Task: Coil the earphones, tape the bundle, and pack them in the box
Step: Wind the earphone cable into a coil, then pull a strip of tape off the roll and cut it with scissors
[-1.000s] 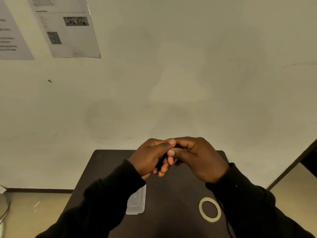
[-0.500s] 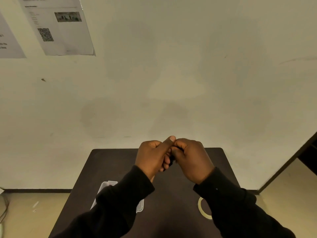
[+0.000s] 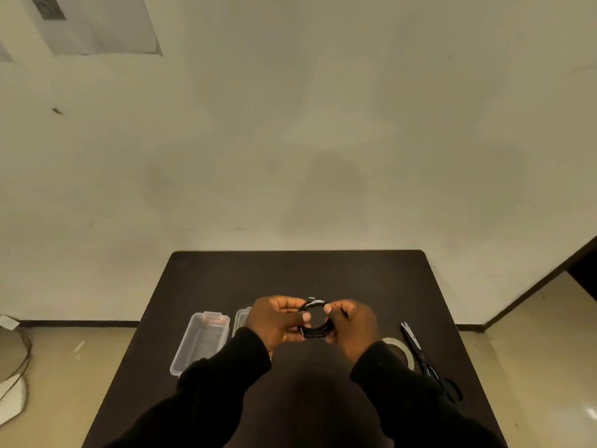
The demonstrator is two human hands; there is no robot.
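Observation:
Black earphones [image 3: 315, 304] are wound into a round coil that I hold up over the dark table [image 3: 290, 273]. My left hand [image 3: 274, 320] pinches the coil's left side and my right hand [image 3: 350, 324] pinches its right side. A clear plastic box [image 3: 201, 342] lies open on the table to the left of my hands. Its clear lid [image 3: 241, 318] peeks out behind my left hand. A roll of pale tape [image 3: 399, 345] lies flat to the right, partly hidden by my right sleeve.
Black scissors [image 3: 426, 360] lie at the table's right side, beside the tape. A plain wall rises behind the table, with a paper sheet [image 3: 97, 24] at the top left. A cable [image 3: 19, 357] runs on the floor at the left.
My view has tilted down, so the box, tape and scissors show more fully. My hands have lowered and spread apart, and the earphone coil now shows as an open ring between them.

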